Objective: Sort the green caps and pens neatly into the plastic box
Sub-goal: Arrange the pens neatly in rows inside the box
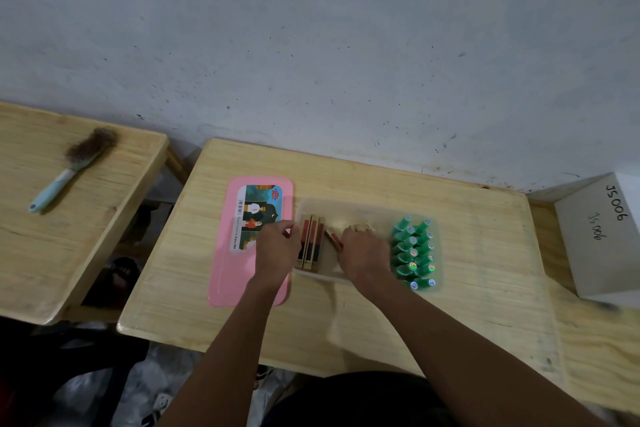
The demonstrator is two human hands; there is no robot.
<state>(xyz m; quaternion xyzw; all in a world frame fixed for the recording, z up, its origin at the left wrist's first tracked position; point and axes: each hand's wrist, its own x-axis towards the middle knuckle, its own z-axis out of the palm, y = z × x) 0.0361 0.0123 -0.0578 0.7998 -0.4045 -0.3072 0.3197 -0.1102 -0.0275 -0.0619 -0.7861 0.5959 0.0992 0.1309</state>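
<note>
A clear plastic box (349, 206) sits on the middle wooden table. At its right end, several green caps (414, 251) lie packed in two neat rows. At its left end, gold, red and black pens (311, 242) lie side by side. My left hand (277, 248) rests at the box's left edge, fingertips against the outermost pen. My right hand (363, 253) is inside the box's middle, fingers curled over a tilted red and gold pen (334, 239) and some more gold pieces (360, 227). Whether it grips them is hidden.
The box's pink lid (239, 274) with a printed label lies flat to the left, partly under my left forearm. A hairbrush (74, 168) lies on a separate table at far left. A white carton (602, 236) marked JS006 stands at the right. A wall is behind.
</note>
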